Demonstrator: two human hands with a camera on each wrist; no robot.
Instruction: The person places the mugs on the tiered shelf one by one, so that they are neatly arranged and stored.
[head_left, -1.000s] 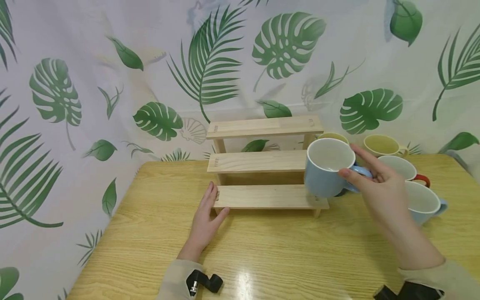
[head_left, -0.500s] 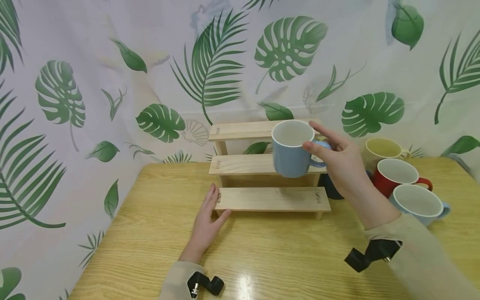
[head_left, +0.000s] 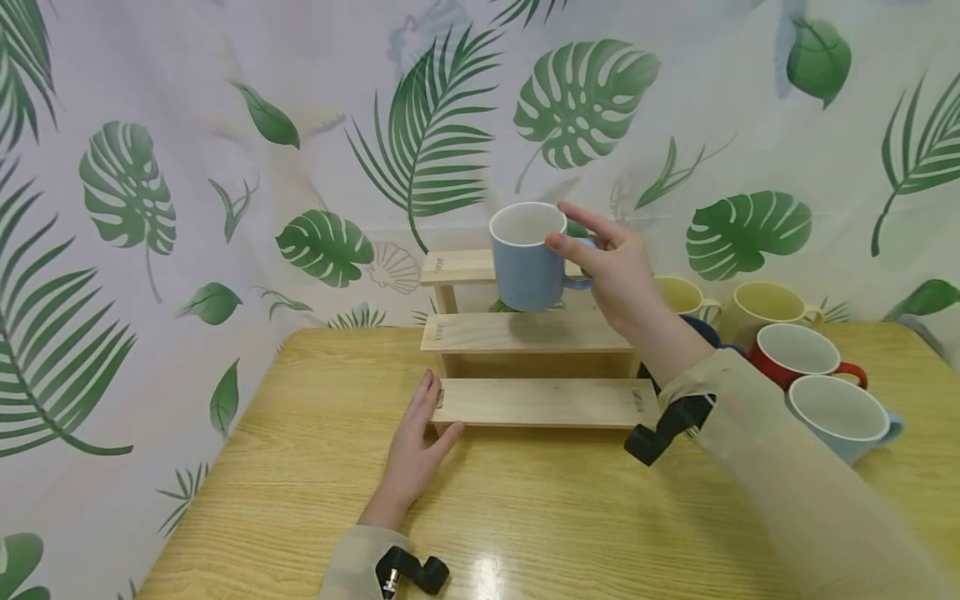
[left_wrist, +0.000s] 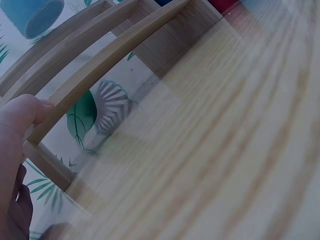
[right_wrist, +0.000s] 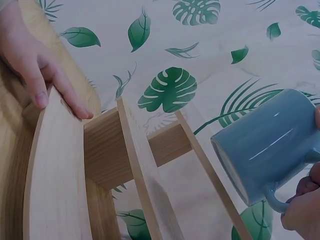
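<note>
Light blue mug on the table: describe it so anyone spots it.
Right of the three-tier wooden shelf, find the red mug. The light blue mug is in front of it; unlike its lookalike, held in the right hand, it stands on the table.

Glossy mug point(right_wrist: 265, 145) — matt wooden rack point(head_left: 540, 402)

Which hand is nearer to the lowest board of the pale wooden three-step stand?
Left. The left hand touches the lowest long pale wooden board at its left end; the right hand is higher, apart from it, holding a glossy light-blue mug.
</note>
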